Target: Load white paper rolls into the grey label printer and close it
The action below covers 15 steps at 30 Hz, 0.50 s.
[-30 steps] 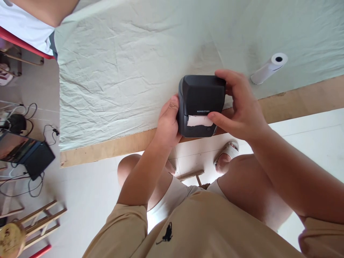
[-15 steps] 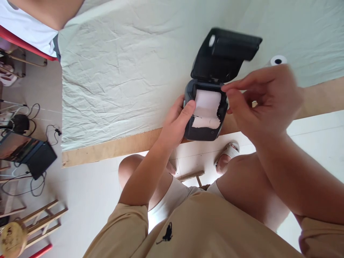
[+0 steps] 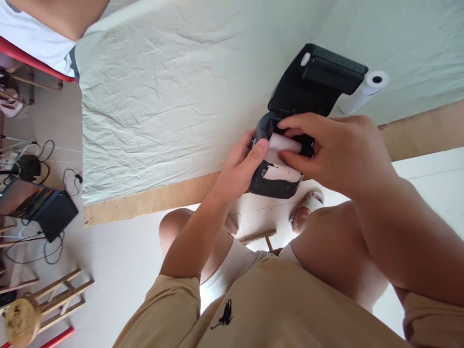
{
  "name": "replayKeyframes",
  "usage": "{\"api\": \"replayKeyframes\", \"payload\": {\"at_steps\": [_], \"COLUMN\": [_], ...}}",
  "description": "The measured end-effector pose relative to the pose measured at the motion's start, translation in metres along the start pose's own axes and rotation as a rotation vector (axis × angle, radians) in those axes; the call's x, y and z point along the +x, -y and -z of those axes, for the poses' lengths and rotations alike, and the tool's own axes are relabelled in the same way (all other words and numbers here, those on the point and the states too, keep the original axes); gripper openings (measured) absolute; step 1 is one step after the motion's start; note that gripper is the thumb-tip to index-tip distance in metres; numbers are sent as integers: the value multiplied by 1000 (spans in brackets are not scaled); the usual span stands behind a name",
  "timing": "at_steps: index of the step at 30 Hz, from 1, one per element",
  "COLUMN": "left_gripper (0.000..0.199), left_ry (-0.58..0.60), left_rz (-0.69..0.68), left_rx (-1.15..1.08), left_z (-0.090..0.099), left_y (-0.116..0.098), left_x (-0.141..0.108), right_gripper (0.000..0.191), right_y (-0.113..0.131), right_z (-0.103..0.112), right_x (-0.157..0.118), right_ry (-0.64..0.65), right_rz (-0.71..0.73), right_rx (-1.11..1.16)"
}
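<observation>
A small black printer (image 3: 277, 187) with its lid (image 3: 315, 79) swung up is at the table's front edge. Inside lies a white paper roll (image 3: 281, 143), its loose end over the printer's front part. My left hand (image 3: 241, 166) grips the printer's left side, thumb on the rim. My right hand (image 3: 335, 154) reaches into the compartment from the right, thumb and fingers around the paper roll. Another white roll (image 3: 364, 92) stands on the cloth behind my right hand.
A pale green cloth (image 3: 163, 96) covers the table, with a bare wooden edge (image 3: 152, 195). A person's arm (image 3: 68, 14) rests at the far left corner. On the left are a laptop (image 3: 39, 205), cables and a wooden stool (image 3: 23, 321).
My right hand has moved left and down from the compartment's right rim onto the paper roll. The printer has shifted slightly right and tilted, and the standing roll is now more exposed.
</observation>
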<state>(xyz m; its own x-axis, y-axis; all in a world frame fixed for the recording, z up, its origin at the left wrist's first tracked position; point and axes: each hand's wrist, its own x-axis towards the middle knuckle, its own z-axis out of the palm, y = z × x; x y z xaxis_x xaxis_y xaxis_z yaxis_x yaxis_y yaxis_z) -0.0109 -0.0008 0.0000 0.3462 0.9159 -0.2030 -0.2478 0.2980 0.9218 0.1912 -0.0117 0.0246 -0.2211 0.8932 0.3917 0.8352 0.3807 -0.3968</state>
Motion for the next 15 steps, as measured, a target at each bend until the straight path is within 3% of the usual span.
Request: {"api": "replayKeyframes", "payload": {"at_steps": [4,7,10,15], "left_gripper": [33,21,19,19], "left_ry": [-83,-195,-217,-214], "left_rz": [19,-12,9,32], "left_rx": [-93,-140,-179,-188], "left_z": [-3,-7,-9,-10], "left_y": [1,1,-1,-4], "left_x": [3,6,8,6], "right_gripper": [40,35,23,33], "right_y": [4,-4,-24,-49], "right_z": [11,5,-15,-36], "right_x": [2,8,11,4], "right_ry": [-215,-408,-362,-291], "right_rz": [-24,-198,-378,-281], "right_rx": [288,665,795,540]}}
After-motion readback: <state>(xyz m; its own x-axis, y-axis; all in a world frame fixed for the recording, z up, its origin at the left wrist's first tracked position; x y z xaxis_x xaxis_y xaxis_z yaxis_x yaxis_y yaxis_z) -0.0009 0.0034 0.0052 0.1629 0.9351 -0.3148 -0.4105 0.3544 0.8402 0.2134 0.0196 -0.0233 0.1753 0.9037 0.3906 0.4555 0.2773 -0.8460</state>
